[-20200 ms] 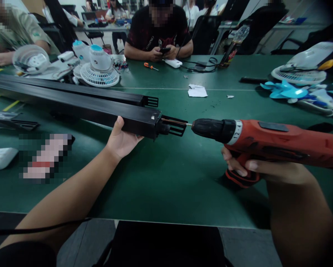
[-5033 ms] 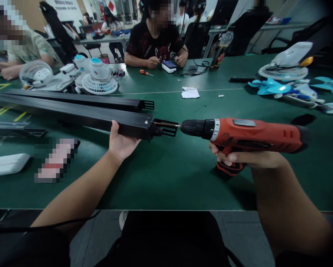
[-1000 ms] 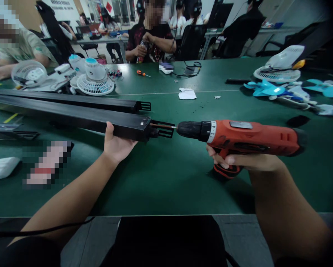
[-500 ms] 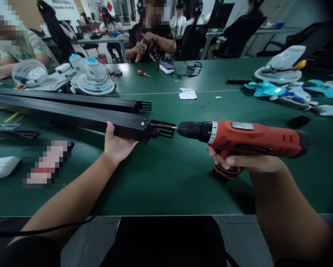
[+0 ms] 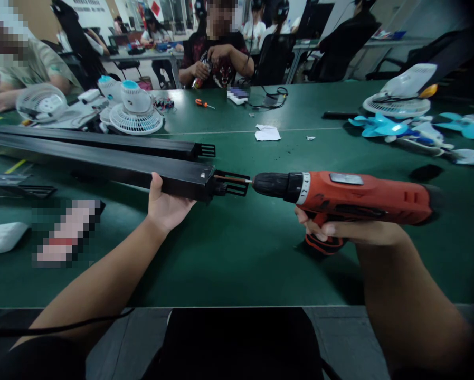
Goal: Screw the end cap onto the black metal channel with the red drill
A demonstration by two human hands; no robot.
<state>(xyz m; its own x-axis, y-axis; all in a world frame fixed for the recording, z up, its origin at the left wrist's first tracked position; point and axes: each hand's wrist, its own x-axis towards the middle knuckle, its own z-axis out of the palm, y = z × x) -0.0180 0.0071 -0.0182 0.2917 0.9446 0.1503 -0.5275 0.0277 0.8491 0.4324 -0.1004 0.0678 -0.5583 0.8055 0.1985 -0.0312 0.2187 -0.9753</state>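
Observation:
My right hand is wrapped round the handle of a red and black cordless drill, which points left. A long thin bit reaches from its chuck to the end of a long black rectangular bar; where its tip meets the bar is hard to make out. My left hand grips that bar from below near its end, thumb up along the near side. A slotted black bracket sticks out of the bar's end. Behind lies a second black bar with a similar bracket.
White fan parts lie at the back left, near an orange screwdriver. Blue fan blades are at the right. A paper scrap and a blurred pink item rest on the green table. Another person sits opposite.
My hands, the drill and the bar hold almost the same position. The person opposite has shifted their hands slightly.

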